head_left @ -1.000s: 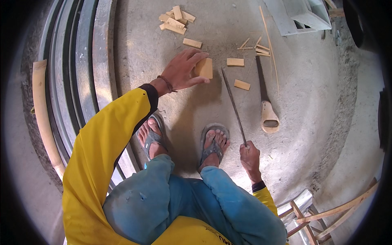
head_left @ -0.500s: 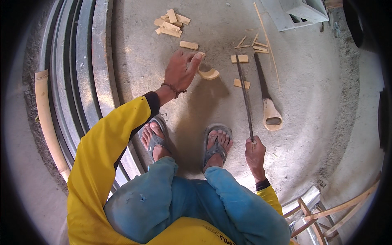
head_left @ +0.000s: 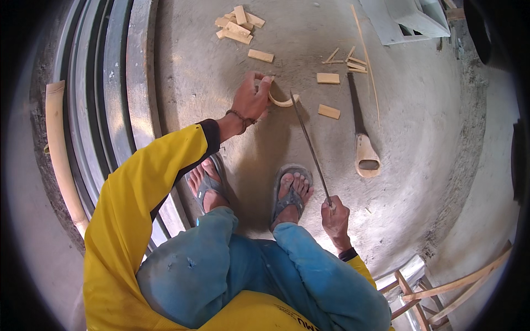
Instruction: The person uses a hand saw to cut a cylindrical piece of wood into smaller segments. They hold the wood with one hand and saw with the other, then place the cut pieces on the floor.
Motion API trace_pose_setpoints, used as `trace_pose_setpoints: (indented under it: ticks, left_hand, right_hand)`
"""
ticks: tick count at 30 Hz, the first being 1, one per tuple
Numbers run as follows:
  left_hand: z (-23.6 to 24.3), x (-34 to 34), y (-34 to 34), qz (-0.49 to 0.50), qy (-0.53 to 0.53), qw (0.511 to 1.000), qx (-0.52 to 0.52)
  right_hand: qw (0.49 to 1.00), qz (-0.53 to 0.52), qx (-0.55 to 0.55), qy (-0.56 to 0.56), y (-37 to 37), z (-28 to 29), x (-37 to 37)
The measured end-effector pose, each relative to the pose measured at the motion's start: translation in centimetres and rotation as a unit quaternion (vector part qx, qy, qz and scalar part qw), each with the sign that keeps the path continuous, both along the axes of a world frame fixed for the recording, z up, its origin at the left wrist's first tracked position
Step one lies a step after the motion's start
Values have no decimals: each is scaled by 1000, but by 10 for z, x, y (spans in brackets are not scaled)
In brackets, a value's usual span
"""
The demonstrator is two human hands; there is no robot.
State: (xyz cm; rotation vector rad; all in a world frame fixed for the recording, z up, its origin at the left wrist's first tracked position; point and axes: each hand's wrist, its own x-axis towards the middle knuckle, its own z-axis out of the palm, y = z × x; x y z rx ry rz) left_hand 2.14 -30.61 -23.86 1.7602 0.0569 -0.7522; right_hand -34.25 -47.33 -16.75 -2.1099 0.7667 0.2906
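Observation:
My left hand (head_left: 251, 100) pinches one end of a curved, half-ring piece of bamboo (head_left: 285, 103) above the concrete floor. My right hand (head_left: 335, 222) is closed round the grip of a long, thin blade, seen nearly edge-on, which looks like a knife (head_left: 311, 148). Its far tip meets or overlaps the free end of the bamboo piece; I cannot tell if they touch. To the right of the blade lie two flat bamboo pieces (head_left: 328, 78) and a handsaw (head_left: 367, 157) with a pale wooden handle. Another flat piece (head_left: 260, 55) lies beyond my left hand.
Several flat bamboo pieces form a pile (head_left: 238, 30) at the far side. Thin sticks (head_left: 356, 65) and a long strip (head_left: 365, 55) lie at the far right. Long metal bars (head_left: 118, 83) and a bamboo pole (head_left: 58, 143) run along the left. A wooden frame (head_left: 406, 287) stands lower right.
The blade in my right hand has swung left, from over the flat pieces to the curved bamboo's free end. My left hand has turned the bamboo so its edge shows more.

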Motion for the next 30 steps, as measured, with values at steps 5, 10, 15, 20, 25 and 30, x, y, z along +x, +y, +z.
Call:
trace_pose_setpoints:
  ticks: [5, 10, 15, 20, 25, 30]
  left_hand:
    - [-4, 4, -2, -12, -3, 1000, -26]
    - [-11, 12, 3, -55, -30, 998, -8]
    - [2, 13, 3, -63, -17, 998, 1]
    - [1, 14, 6, -58, -11, 998, -10]
    - [-2, 15, 3, -66, -12, 998, -9]
    - [-3, 15, 7, -83, -21, 996, 19]
  right_hand:
    - [1000, -20, -8, 1, 0, -6, -8]
    - [999, -7, -18, 43, -6, -8, -6]
    - [1000, -5, -23, -7, -7, 0, -1]
    - [994, -26, 14, -104, -13, 4, -2]
    - [998, -6, -50, 44, -16, -13, 7]
    - [999, 8, -37, 35, -8, -2, 12]
